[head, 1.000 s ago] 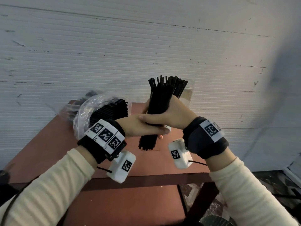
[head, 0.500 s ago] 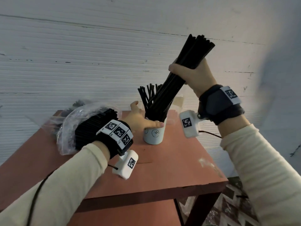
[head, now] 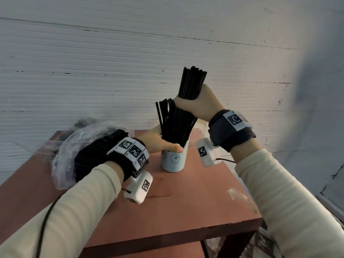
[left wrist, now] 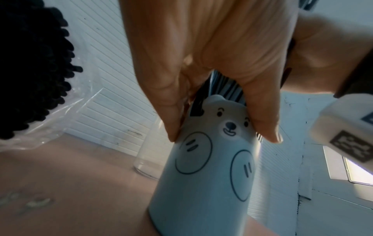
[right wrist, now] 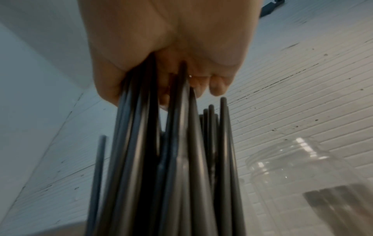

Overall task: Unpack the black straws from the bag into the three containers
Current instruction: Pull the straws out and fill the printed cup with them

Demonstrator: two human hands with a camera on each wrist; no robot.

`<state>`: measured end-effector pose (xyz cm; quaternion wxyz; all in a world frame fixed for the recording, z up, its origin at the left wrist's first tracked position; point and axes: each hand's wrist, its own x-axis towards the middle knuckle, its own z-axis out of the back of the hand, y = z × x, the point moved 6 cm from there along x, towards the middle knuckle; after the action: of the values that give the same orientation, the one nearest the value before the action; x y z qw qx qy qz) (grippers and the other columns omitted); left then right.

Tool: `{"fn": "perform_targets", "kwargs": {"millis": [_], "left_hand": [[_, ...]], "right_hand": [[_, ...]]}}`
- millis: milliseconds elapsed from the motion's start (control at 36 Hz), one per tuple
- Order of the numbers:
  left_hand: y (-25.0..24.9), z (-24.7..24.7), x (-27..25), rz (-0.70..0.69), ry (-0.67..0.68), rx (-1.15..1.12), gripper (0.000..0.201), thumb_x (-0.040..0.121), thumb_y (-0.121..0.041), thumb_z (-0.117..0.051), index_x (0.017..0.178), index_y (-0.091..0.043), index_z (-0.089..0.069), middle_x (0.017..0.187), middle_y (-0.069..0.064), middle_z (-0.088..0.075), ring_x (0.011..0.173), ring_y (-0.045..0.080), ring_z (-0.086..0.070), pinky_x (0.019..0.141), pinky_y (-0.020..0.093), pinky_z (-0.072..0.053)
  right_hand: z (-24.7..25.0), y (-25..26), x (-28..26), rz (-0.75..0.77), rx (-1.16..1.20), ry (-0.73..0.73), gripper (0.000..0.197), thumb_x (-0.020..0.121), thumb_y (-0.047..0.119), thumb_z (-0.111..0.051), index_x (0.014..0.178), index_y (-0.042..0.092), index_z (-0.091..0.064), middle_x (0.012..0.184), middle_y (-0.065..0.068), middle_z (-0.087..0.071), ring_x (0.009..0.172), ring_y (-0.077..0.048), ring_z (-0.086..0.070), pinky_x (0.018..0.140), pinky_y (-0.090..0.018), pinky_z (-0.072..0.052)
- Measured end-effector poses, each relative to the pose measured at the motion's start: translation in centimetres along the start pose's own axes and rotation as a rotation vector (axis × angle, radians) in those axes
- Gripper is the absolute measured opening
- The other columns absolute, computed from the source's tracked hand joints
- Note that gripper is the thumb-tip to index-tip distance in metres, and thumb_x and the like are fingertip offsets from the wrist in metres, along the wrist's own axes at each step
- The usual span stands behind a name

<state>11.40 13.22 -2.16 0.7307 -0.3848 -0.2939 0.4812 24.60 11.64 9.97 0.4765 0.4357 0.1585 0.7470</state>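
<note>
A white cup with a bear face (head: pixel 173 161) (left wrist: pixel 210 167) stands on the red-brown table (head: pixel 186 211) with several black straws upright in it. My left hand (head: pixel 160 144) (left wrist: pixel 212 76) grips the cup at its rim, thumb on the near side. My right hand (head: pixel 197 103) (right wrist: pixel 167 52) grips a bundle of black straws (head: pixel 189 86) (right wrist: pixel 161 159) whose lower ends are in the cup. A clear plastic bag (head: pixel 74 146) holding more black straws (head: pixel 96 146) lies on the table's left. Clear jars stand behind the cup (left wrist: pixel 149 153) (right wrist: pixel 302 183).
A white ribbed wall (head: pixel 111 71) rises directly behind the table. The table's front edge (head: pixel 176 237) is close to me, and its right edge drops to a patterned floor (head: pixel 260 244). A lower shelf shows under the tabletop.
My right hand has lowered the straw bundle, which now stands steeper in the white cup. Earlier both hands held the bundle together. The left hand stays on the cup.
</note>
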Motion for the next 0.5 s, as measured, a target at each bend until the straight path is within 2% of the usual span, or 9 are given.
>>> {"fn": "perform_targets", "kwargs": {"millis": [56, 139, 194, 278, 333, 389, 417, 500], "left_hand": [[0.1, 0.0, 0.0, -0.007, -0.01, -0.018, 0.081, 0.061, -0.033, -0.09, 0.13, -0.031, -0.049, 0.118, -0.014, -0.06, 0.112, 0.006, -0.055, 0.098, 0.029, -0.044], [-0.2, -0.1, -0.1, -0.032, 0.013, -0.018, 0.075, 0.063, -0.029, -0.09, 0.125, -0.035, -0.048, 0.115, -0.015, -0.062, 0.111, 0.004, -0.056, 0.098, 0.028, -0.045], [-0.4, -0.2, -0.1, -0.044, 0.024, -0.033, 0.072, 0.066, -0.026, -0.089, 0.125, -0.034, -0.048, 0.115, -0.015, -0.062, 0.109, -0.001, -0.056, 0.093, 0.024, -0.044], [-0.3, -0.2, -0.1, -0.057, 0.019, -0.053, 0.074, 0.066, -0.026, -0.088, 0.13, -0.03, -0.05, 0.117, -0.014, -0.062, 0.108, -0.003, -0.056, 0.088, 0.021, -0.043], [-0.2, -0.2, -0.1, -0.055, 0.011, -0.051, 0.078, 0.065, -0.028, -0.089, 0.132, -0.03, -0.049, 0.119, -0.014, -0.061, 0.111, 0.001, -0.055, 0.092, 0.024, -0.043], [-0.1, -0.2, -0.1, -0.047, 0.008, -0.046, 0.082, 0.064, -0.029, -0.089, 0.134, -0.03, -0.047, 0.122, -0.013, -0.06, 0.113, 0.005, -0.055, 0.096, 0.027, -0.042], [-0.1, -0.2, -0.1, -0.042, 0.005, -0.047, 0.081, 0.065, -0.029, -0.089, 0.135, -0.03, -0.047, 0.122, -0.012, -0.06, 0.113, 0.006, -0.054, 0.096, 0.027, -0.042], [-0.2, -0.2, 0.0, -0.036, 0.008, -0.051, 0.077, 0.065, -0.026, -0.089, 0.13, -0.031, -0.048, 0.122, -0.013, -0.059, 0.112, 0.005, -0.054, 0.092, 0.024, -0.041]], "right_hand": [[-0.8, -0.7, 0.1, -0.011, -0.107, 0.02, 0.041, 0.07, 0.043, -0.067, 0.067, 0.005, -0.053, 0.065, -0.002, -0.056, 0.071, -0.019, -0.057, 0.065, -0.042, -0.049], [-1.2, -0.8, -0.3, 0.001, -0.33, -0.002, 0.038, 0.066, 0.066, -0.06, 0.073, 0.03, -0.049, 0.084, 0.005, -0.058, 0.099, -0.023, -0.047, 0.09, -0.043, -0.042], [-1.0, -0.7, -0.6, 0.005, -0.363, -0.019, 0.041, 0.065, 0.077, -0.056, 0.074, 0.038, -0.045, 0.097, 0.004, -0.055, 0.106, -0.024, -0.043, 0.097, -0.042, -0.036], [-0.8, -0.7, -0.8, 0.0, -0.351, -0.029, 0.053, 0.06, 0.091, -0.047, 0.08, 0.042, -0.051, 0.104, 0.006, -0.055, 0.11, -0.022, -0.045, 0.101, -0.045, -0.035], [-0.3, -0.3, -1.1, 0.001, -0.211, -0.053, 0.059, 0.063, 0.087, -0.053, 0.094, 0.036, -0.055, 0.105, 0.008, -0.058, 0.11, -0.019, -0.051, 0.099, -0.044, -0.041], [0.1, 0.3, -1.5, 0.009, -0.047, -0.078, 0.063, 0.073, 0.067, -0.066, 0.117, 0.025, -0.05, 0.114, 0.007, -0.057, 0.111, -0.014, -0.054, 0.097, -0.036, -0.046], [0.4, 0.6, -1.7, 0.034, 0.007, -0.105, 0.067, 0.077, 0.056, -0.07, 0.128, 0.021, -0.044, 0.123, 0.005, -0.054, 0.116, -0.012, -0.053, 0.098, -0.031, -0.045], [1.3, 2.4, -2.4, 0.255, 0.068, -0.247, 0.072, 0.085, 0.029, -0.071, 0.142, 0.012, -0.03, 0.14, -0.002, -0.043, 0.129, -0.015, -0.046, 0.104, -0.023, -0.041]]}}
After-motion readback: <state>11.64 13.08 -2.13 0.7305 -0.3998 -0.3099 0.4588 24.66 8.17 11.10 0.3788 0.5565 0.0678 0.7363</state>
